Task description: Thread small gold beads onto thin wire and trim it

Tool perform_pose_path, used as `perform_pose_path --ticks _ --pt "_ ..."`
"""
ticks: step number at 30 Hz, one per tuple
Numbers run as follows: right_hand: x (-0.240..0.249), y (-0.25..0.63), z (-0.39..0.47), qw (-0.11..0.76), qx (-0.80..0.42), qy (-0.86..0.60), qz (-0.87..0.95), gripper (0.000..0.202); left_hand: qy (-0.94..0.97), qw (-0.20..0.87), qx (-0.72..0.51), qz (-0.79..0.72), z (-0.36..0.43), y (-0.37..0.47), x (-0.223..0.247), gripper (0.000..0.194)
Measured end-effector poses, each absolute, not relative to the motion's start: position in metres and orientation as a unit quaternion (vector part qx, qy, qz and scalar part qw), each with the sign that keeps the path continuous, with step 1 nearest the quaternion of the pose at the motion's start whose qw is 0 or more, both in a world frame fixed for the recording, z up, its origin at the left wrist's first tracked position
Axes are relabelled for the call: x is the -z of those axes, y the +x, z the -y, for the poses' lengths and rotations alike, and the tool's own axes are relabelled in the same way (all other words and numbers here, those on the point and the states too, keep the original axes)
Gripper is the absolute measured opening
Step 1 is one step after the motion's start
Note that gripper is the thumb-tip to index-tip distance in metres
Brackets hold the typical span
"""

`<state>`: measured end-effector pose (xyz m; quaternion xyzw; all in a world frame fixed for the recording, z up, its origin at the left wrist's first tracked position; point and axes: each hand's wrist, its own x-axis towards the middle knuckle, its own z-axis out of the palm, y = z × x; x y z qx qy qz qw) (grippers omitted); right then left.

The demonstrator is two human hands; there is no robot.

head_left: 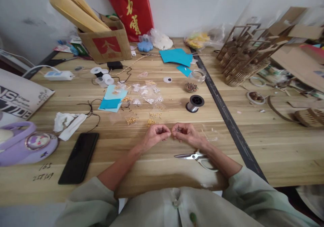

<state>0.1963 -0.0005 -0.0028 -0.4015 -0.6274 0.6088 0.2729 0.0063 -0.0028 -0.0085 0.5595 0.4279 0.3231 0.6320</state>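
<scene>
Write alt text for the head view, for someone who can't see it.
A person's left hand and right hand, each pinched, nearly meet over a wooden table; anything between them is too small to make out. Beyond them are small gold-coloured pieces and a spool; scissors and a black phone lie lower in the frame.

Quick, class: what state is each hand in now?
Left hand: closed in a pinch; anything held is too small to tell.
Right hand: also pinched closed; any hold unclear.
</scene>
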Motion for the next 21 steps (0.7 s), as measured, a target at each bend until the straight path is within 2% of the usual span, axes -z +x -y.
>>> perform_pose_path --ticks 21 --pt "0.0089 0.1975 -0.0021 0.296 -0.599 -0.394 0.631 0.028 0.523 0.652 -0.351 -0.423 0.0036 0.0039 0.0059 0.02"
